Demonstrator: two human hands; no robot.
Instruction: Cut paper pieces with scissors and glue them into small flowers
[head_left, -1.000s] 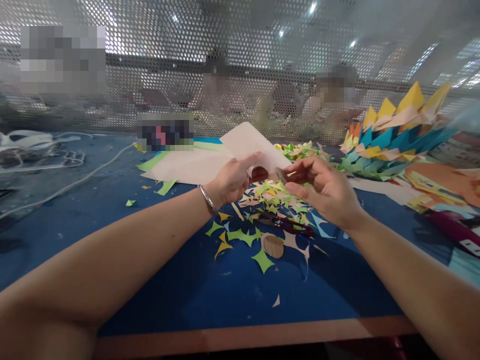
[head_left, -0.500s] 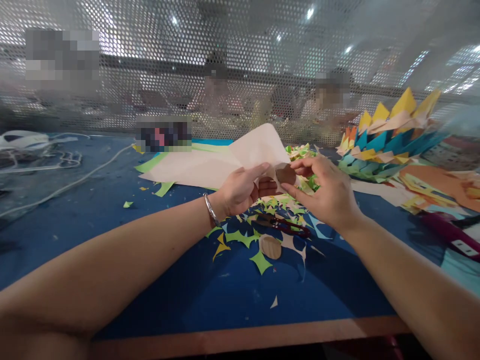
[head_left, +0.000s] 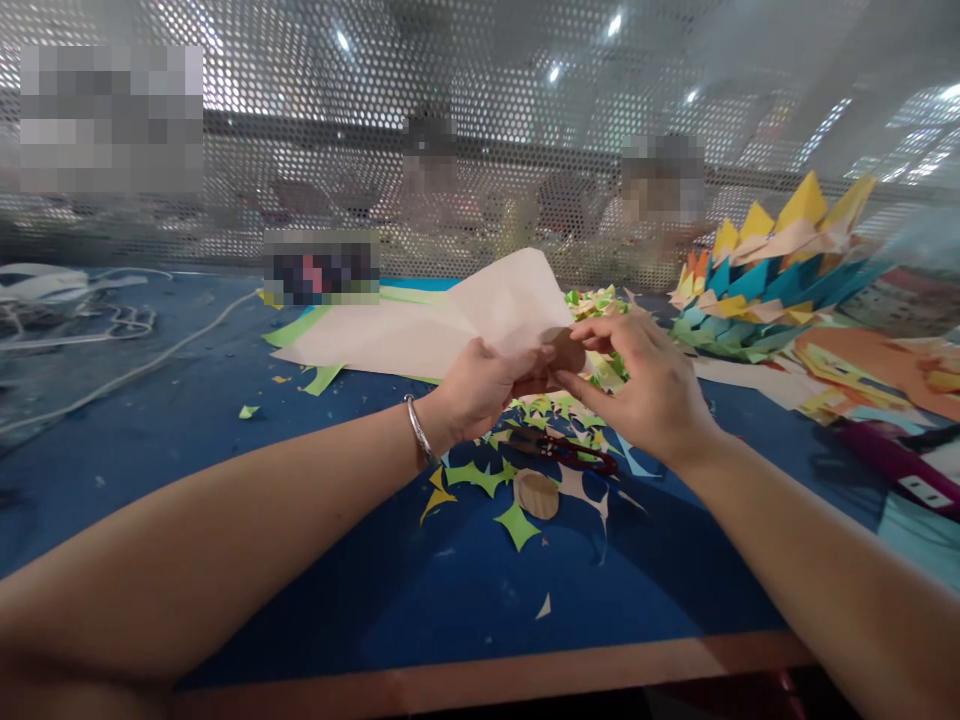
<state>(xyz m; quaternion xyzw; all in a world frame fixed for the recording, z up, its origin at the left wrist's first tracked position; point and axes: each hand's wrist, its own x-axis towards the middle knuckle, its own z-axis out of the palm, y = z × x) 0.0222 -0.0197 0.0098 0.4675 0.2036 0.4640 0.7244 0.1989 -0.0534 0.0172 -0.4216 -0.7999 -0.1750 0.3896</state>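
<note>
My left hand (head_left: 480, 388) grips a pale sheet of paper (head_left: 517, 295) by its near edge, thumb on top. The sheet is tilted up above the table. At its right corner my right hand (head_left: 649, 385) pinches a round tan disc (head_left: 568, 352) between thumb and fingers, against the paper. My left fingertips partly cover the disc. Just below lie scissors (head_left: 574, 455) with dark red handles, a round wood-grained disc (head_left: 538, 494) and green paper offcuts (head_left: 519, 526). Behind my left hand a longer pale sheet (head_left: 367, 335) lies over green paper.
A layered folded-paper piece (head_left: 780, 265) in yellow, blue and green stands at the right. Orange paper (head_left: 877, 365) and a purple tool (head_left: 892, 460) lie near it. A white cord (head_left: 150, 375) crosses the left side. A perforated metal screen (head_left: 495, 120) stands behind the table, with people beyond.
The left fingers have closed in over the paper's edge, now partly covering the disc. The right hand keeps its pinch. The whole view has shifted slightly.
</note>
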